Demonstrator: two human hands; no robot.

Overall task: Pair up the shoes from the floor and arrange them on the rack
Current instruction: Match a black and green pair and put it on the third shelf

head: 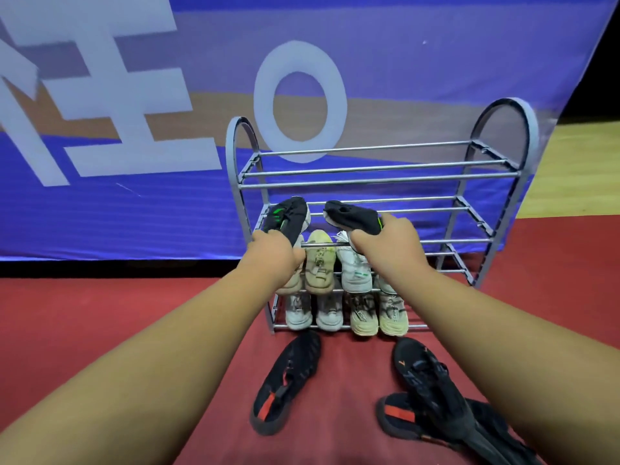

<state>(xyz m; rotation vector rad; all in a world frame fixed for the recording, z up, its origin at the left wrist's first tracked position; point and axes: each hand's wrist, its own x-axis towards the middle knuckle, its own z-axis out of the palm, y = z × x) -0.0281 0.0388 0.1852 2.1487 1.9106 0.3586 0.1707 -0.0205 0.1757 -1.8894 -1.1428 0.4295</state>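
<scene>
Left hand (pixel 273 251): my fingers grip 1 black-green shoe (pixel 288 216) at the rack (pixel 369 167)'s 2nd tier down.
Right hand (pixel 385 243): fingers grip the other black-green shoe (pixel 352 216) there.
Bottom tier: I count 4 pale shoes (pixel 298 313).
Floor (pixel 100 313): 3 black shoes (pixel 288 380).

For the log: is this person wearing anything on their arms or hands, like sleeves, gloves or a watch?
Nothing visible. The left hand and right hand are bare, with no gloves, rings or watch showing; the left forearm and right forearm are uncovered to the frame edge, no sleeve in view.
</scene>
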